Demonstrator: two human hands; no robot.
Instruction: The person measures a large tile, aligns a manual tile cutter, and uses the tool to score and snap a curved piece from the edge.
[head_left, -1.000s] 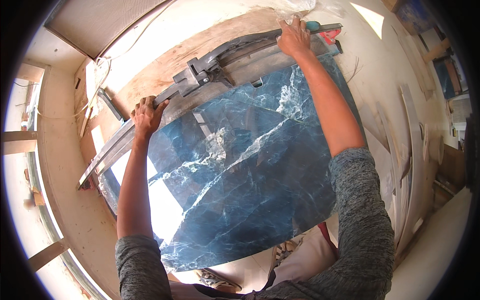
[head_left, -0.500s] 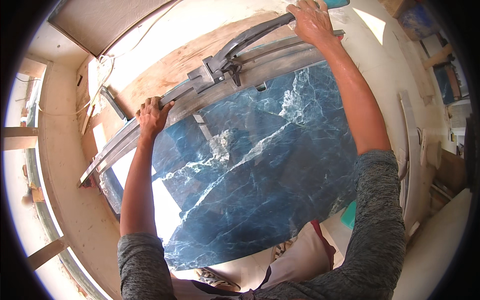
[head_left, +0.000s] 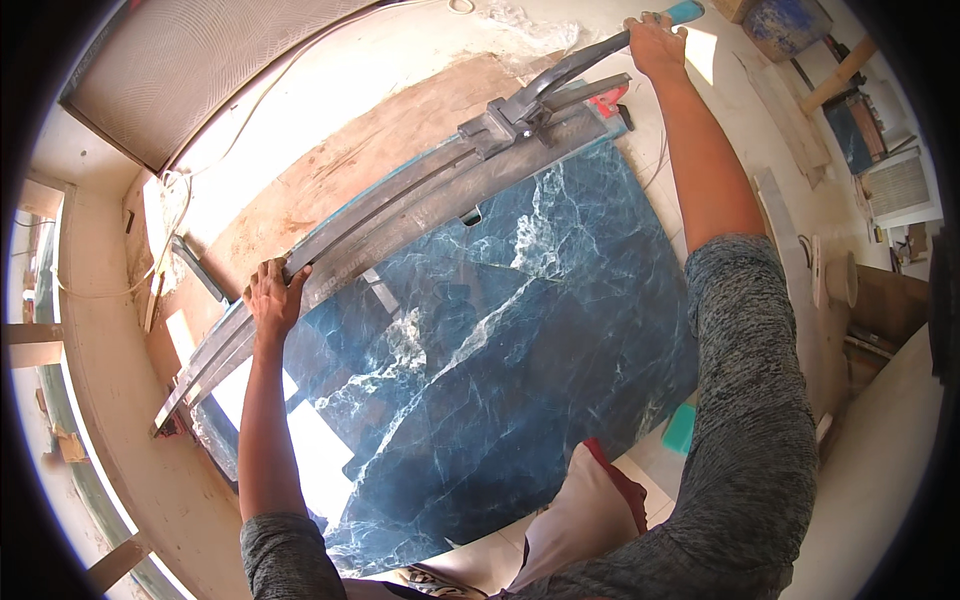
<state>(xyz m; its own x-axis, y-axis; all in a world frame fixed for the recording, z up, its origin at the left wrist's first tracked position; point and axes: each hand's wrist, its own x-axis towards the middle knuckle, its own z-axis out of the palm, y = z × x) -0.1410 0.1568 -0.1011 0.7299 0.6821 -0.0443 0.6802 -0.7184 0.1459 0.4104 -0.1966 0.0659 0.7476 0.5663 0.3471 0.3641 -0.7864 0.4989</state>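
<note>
A large dark blue tile (head_left: 480,380) with white marble-like veins lies flat, its far edge under a long grey tile cutter (head_left: 400,225). The cutter runs slantwise from the near left to the far right. My left hand (head_left: 272,298) is closed around the cutter's rail near its left end. At the far right, my right hand (head_left: 657,46) grips the lever handle (head_left: 684,12), whose blue end sticks out past my fingers. The lever joins a black sliding carriage (head_left: 497,130) on the rail. A small notch (head_left: 471,215) shows in the tile beside the cutter's base.
A brown board (head_left: 390,150) lies beyond the cutter. A big tile with a ridged back (head_left: 210,60) leans at the far left, near a loose cable (head_left: 165,225). Wooden pieces and a blue-stained bucket (head_left: 790,28) stand at the right. A green object (head_left: 679,428) lies by the tile's right edge.
The carriage has slid along the rail toward the far right, with my right hand on the lever. My left hand keeps its hold on the rail. The whole view has shifted somewhat.
</note>
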